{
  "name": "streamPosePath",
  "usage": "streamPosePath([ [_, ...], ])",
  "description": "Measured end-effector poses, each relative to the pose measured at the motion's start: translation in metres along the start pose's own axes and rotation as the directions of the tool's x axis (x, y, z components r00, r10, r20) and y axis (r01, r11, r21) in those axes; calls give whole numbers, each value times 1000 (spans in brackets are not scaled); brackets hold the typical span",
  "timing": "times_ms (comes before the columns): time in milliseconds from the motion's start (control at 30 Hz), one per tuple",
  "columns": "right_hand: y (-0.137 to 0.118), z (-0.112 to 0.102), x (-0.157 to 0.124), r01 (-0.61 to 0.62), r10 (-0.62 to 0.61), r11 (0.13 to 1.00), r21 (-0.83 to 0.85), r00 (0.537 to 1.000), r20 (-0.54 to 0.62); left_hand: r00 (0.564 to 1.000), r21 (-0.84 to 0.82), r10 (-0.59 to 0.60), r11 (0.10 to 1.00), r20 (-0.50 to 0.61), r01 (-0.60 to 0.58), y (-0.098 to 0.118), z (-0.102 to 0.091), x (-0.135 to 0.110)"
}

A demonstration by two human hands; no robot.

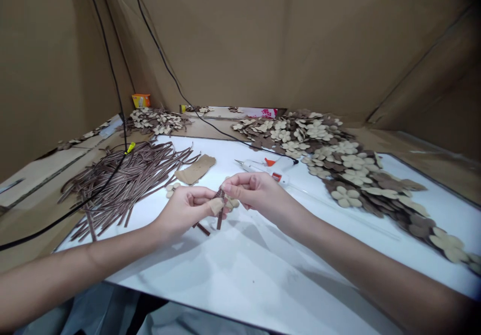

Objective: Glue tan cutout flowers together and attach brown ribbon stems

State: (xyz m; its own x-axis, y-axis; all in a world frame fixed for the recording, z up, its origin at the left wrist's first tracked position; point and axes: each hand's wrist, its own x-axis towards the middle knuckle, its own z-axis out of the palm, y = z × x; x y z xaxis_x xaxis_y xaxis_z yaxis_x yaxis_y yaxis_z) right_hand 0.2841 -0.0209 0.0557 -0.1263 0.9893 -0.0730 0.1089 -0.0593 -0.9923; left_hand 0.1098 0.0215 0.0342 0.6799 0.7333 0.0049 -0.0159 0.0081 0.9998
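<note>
My left hand (186, 206) and my right hand (253, 190) meet above the middle of a white board (240, 270). Both are closed in a pinch on one small piece: brown cardboard strips (220, 214) crossed together with a tan paper flower (230, 203) at their top. The strips hang down from my fingers just over the board. A single tan flower (172, 189) lies on the board just left of my left hand.
A heap of brown strips (124, 180) lies at the left under a black cable (108, 74). A glue gun (263, 167) and a torn cardboard scrap (195, 169) lie behind my hands. Piles of tan and brown flowers (349, 170) run along the right. Cardboard walls surround the table.
</note>
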Motion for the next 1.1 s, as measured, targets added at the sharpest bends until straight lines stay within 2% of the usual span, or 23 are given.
streamPosePath([
  [133, -2, 0, 0, 14, -15, 1000, -24, 997, -69, 1000, -54, 29, 998, 5, -29, -1, 0, 1],
  [233, -3, 0, 0, 5, -9, 1000, -26, 992, -127, 999, -75, 44, 996, -32, -46, -2, 0, 2],
  [467, -2, -1, 1, 37, -36, 999, 10, 993, -112, 996, 128, 92, 987, 3, -92, -1, 0, 0],
  [600, 0, -2, 2, 46, -47, 999, -13, 993, -109, 994, 186, 98, 978, -37, -90, -1, -1, -1],
  [733, 2, -3, 3, 65, -69, 997, -52, 994, -90, 993, 155, 111, 983, -49, -103, -1, -1, -1],
  [900, 2, -3, 3, 44, -46, 999, -26, 996, -81, 995, 132, 83, 988, -59, -74, 2, 1, -1],
  [1100, 0, -1, 3, 11, -7, 999, 41, 995, -104, 981, 141, 59, 989, -187, -33, 1, 1, 2],
])
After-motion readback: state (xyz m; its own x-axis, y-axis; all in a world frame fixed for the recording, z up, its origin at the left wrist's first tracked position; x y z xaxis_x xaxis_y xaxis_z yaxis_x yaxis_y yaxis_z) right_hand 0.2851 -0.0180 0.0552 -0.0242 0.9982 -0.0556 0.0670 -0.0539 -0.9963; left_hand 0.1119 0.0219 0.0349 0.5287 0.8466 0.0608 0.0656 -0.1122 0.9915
